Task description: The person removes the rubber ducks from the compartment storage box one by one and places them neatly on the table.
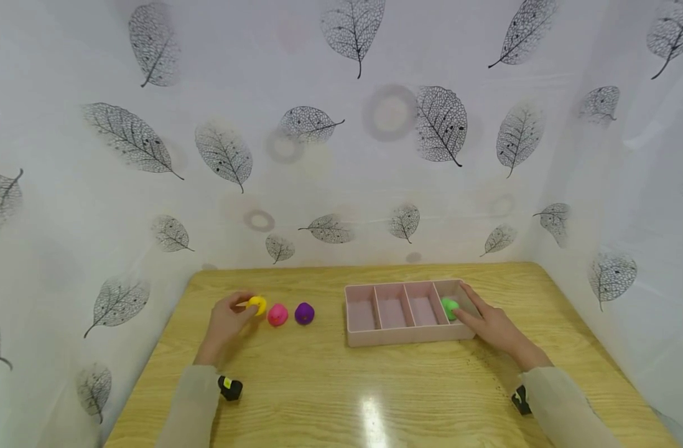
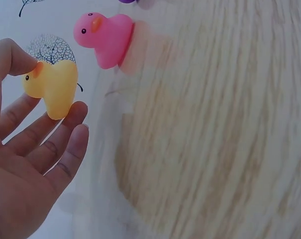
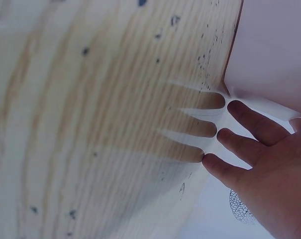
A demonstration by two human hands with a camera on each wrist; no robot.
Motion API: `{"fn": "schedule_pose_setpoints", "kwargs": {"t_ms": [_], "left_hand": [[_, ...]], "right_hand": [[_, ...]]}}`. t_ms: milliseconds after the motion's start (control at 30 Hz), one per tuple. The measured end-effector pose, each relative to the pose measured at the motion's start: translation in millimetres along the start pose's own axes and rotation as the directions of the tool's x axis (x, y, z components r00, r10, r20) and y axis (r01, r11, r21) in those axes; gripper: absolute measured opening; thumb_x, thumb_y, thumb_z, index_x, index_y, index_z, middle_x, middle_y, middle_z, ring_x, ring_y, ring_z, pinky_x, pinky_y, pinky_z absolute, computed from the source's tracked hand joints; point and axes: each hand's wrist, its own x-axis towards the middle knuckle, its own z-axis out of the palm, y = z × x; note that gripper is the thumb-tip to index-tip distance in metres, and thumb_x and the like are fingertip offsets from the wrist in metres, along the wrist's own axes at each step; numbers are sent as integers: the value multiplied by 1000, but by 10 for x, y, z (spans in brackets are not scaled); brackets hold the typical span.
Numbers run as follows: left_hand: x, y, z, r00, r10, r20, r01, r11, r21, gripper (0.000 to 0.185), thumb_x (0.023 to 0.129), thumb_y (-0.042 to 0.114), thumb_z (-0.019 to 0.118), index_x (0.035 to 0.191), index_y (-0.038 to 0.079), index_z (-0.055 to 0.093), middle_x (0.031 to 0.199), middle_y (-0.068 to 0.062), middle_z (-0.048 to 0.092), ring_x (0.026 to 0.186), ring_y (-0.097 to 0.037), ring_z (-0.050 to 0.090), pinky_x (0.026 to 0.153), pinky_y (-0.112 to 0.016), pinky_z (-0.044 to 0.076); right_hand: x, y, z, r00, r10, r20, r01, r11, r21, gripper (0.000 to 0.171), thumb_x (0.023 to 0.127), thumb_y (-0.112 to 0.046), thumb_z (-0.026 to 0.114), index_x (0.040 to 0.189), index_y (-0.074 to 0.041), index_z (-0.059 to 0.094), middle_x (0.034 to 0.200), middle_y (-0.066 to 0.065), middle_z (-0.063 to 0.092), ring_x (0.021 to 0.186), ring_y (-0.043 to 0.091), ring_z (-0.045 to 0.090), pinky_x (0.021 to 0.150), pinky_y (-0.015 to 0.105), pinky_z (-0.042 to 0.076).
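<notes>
My left hand (image 1: pixel 245 310) pinches a yellow toy duck (image 1: pixel 257 305) between thumb and fingertips at the left of the wooden table (image 1: pixel 330 386). In the left wrist view the yellow duck (image 2: pixel 53 87) sits between the thumb and the fingers (image 2: pixel 75 114). A pink duck (image 1: pixel 277 315) and a purple duck (image 1: pixel 304 313) stand just right of it. A pink tray (image 1: pixel 408 339) with several compartments holds a green duck (image 1: pixel 448 307) in its rightmost one. My right hand (image 1: pixel 478 318) lies at the tray's right end, fingers (image 3: pixel 250 124) straight on the table. Whether it touches the green duck cannot be told.
White sheets printed with grey leaves wall in the table at the back and on both sides. The pink duck (image 2: pixel 108 37) stands close beside my left hand. The tray's wall (image 3: pixel 274 45) is right by my right fingers. Bare wood lies in front of the tray.
</notes>
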Motion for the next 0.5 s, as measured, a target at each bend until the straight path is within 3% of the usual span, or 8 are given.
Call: {"fn": "schedule_pose_setpoints", "kwargs": {"t_ms": [267,500], "left_hand": [[-49,-91,18,998,-55,1,55,998,0,40,100,23,72,134,3,68,141,-22,66,112,-31,67,84,-17,53],[-84,-102,28,999,-35,-33,36,999,22,34,98,18,73,128,2,71,131,-20,71,109,-27,68,90,-20,53]], "right_hand": [[7,35,6,1000,-9,-4,9,1000,7,87,106,-59,48,171,-22,5,158,44,33,135,68,44,104,77,44],[10,54,8,1000,-16,-12,16,1000,2,86,107,-60,47,171,-22,4,157,45,33,134,69,45,104,77,43]]}}
